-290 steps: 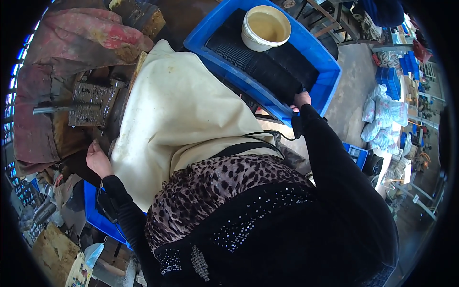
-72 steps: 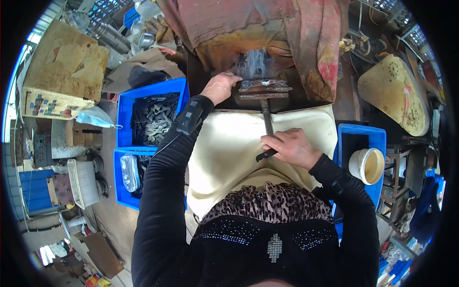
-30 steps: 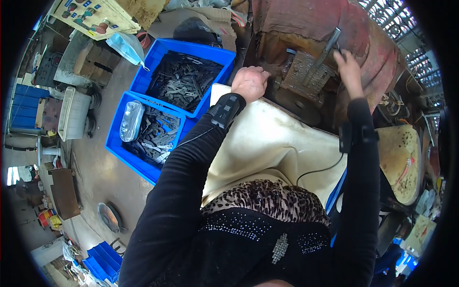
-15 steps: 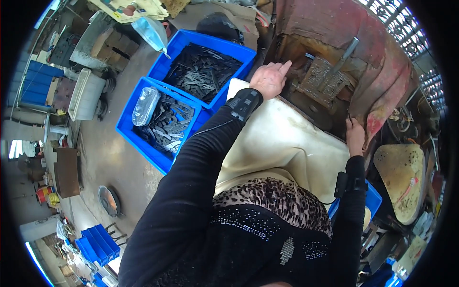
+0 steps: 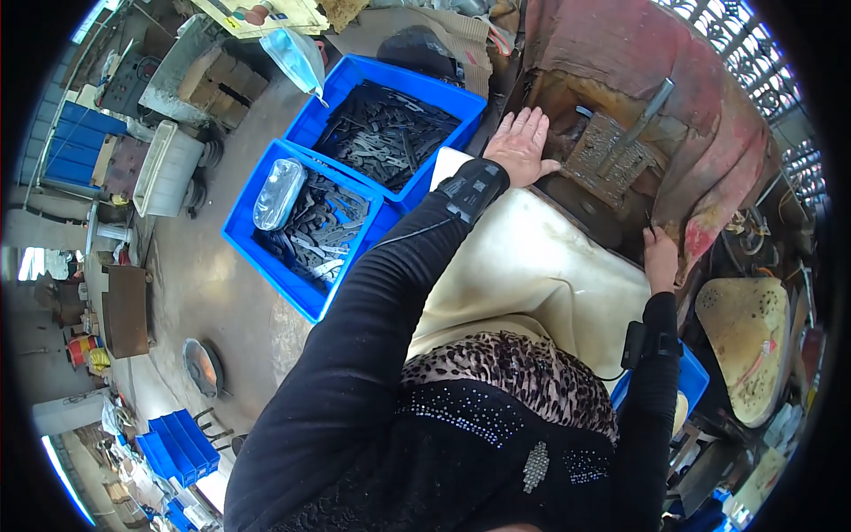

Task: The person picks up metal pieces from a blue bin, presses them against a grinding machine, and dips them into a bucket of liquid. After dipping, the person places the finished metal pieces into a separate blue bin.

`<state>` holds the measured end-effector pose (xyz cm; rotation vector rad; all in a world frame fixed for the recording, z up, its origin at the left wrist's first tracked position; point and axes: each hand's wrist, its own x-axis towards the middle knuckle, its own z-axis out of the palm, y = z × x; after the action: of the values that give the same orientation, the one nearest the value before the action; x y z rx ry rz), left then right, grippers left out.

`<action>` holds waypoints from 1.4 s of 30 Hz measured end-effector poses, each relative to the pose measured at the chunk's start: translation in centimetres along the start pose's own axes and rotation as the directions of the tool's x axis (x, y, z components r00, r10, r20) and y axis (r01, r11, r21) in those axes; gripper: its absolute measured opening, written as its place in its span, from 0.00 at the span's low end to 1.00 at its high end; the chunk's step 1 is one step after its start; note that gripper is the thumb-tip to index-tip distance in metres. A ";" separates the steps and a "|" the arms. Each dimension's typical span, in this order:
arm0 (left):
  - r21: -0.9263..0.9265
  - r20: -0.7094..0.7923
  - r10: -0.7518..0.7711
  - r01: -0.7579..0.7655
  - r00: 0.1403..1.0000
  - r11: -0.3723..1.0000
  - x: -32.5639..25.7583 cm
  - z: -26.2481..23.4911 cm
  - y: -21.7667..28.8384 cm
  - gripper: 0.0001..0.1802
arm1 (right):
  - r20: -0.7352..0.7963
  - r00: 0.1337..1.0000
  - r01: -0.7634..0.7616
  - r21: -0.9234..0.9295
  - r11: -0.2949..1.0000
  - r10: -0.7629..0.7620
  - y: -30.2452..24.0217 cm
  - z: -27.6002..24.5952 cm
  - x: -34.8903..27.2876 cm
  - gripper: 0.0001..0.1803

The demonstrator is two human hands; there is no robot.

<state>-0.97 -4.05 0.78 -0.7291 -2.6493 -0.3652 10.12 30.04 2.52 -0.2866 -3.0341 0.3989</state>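
My left hand [image 5: 523,147] lies palm down, fingers stretched and spread, at the left rim of a rusty machine housing. It holds nothing. My right hand [image 5: 660,259] is at the housing's right side by a hanging red cloth [image 5: 620,49], its fingers bent together; a dark thin tip shows there, and what they grip is hidden. Between my hands, inside the housing, sits a wet, rusty metal block [image 5: 612,160] with a grey rod [image 5: 650,111] slanting up from it. A cream sheet [image 5: 532,266] spreads from the housing's near edge over my lap.
Left of me two blue bins [image 5: 232,235] hold many dark flat metal pieces [image 5: 386,133]; a clear plastic-wrapped pack [image 5: 278,193] lies in the nearer one. A stained pale board [image 5: 745,341] stands at right. A round pan [image 5: 202,368] rests on the floor.
My left hand has turned from a pointing pose to a flat, spread one at the housing's rim. My right hand stays by the cloth. The whole view has shifted slightly.
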 end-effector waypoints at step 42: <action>-0.157 0.395 -0.056 0.127 0.917 0.979 0.2 -2.1 0.8 0.19 | -0.007 1.000 -0.018 -0.053 0.998 0.018 -0.2 -0.2 -0.3 0.18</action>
<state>-0.13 -3.97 2.91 -0.8052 -3.0652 -0.5404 10.41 29.86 2.74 -0.3183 -3.0416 0.3183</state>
